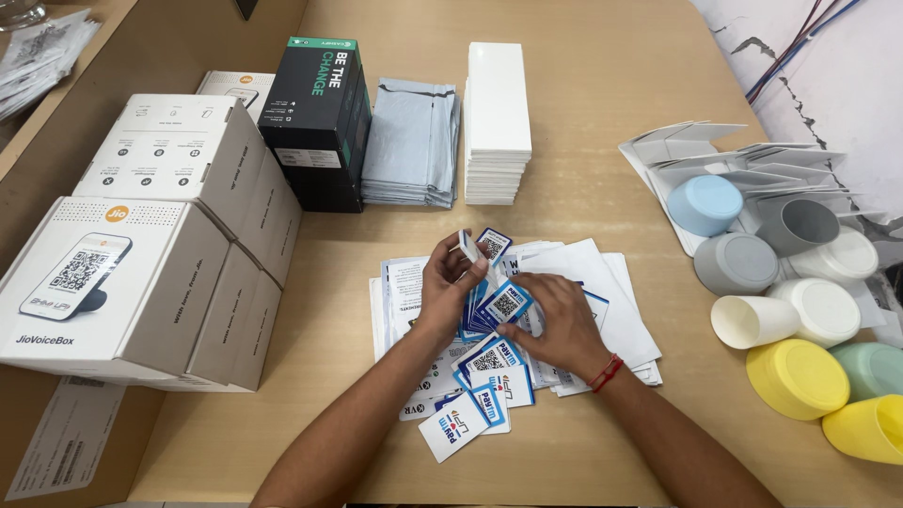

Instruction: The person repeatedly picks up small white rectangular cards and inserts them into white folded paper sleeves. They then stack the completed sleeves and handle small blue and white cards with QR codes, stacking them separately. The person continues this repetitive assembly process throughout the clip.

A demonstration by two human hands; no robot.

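Pinching one small card (469, 246) upright in left hand (450, 287) fingers, right hand (555, 320) fingers pressing flat on the card stack (499, 310) just below it.

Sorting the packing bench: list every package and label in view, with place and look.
White cartons: stacked at left, boxy, device picture on the front.
Black box: upright at the back, green top edge.
Grey pouches: flat pile beside it.
White slim boxes: tall stack, centre back.
Blue-and-white code stickers: fanned under both hands.
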